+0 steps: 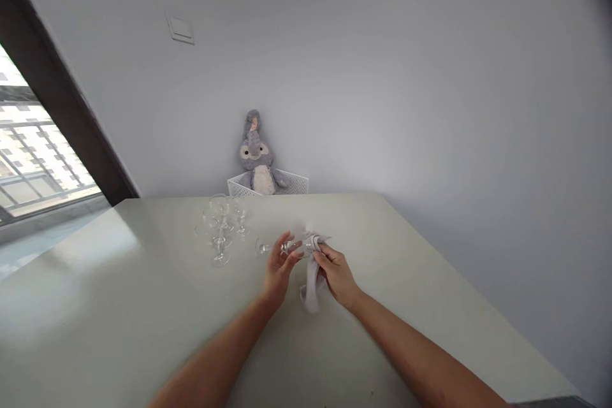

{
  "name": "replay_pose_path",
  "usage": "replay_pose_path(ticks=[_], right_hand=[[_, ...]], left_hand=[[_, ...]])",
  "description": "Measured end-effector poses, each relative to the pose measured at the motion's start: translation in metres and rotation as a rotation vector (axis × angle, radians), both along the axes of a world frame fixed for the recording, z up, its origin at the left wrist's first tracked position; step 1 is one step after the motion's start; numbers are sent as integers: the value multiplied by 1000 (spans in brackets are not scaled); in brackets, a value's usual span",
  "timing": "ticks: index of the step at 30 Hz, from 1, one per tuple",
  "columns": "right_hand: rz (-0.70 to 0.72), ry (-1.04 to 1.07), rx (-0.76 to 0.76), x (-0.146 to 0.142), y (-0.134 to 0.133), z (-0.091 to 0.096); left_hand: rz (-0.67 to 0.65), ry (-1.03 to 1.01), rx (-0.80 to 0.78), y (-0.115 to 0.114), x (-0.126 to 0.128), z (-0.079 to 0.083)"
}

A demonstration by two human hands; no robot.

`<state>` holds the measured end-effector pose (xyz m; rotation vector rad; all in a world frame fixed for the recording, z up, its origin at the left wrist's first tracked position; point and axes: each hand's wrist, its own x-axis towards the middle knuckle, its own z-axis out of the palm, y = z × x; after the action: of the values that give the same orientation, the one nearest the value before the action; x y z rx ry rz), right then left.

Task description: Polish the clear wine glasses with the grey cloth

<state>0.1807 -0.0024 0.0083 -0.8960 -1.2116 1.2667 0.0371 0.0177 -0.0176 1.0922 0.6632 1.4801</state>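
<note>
Holding a stemmed glass (305, 246) sideways over the counter (143, 306), foot pointing left, in loosely curled left fingers (281, 242); pinching pale cloth (312, 282) at its bowl end, rightward, with right fingers (326, 260).

You face a plain pale wall (406, 76) with a switch plate (182, 29). On your left, a dark frame (55, 89) edges a bright view of a railing (29, 124). The pale table (143, 306) before you shines at its left.
</note>
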Motion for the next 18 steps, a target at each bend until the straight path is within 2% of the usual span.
replay_pose_path(ticks=[3,8,11,14,18], right_hand=[[234,53,-58,-2,-2,-1],[413,-46,-44,4,-2,-5],[385,-106,-19,1,-1,-12],[286,-64,-7,-1,2,-16],[302,156,-183,5,10,-19]], left_hand=[[-17,33,-2,1,-4,2],[-130,234,5,2,-11,5],[-182,312,-6,1,-11,7],[-245,271,-13,1,-11,5],[-263,290,12,3,-10,-5]])
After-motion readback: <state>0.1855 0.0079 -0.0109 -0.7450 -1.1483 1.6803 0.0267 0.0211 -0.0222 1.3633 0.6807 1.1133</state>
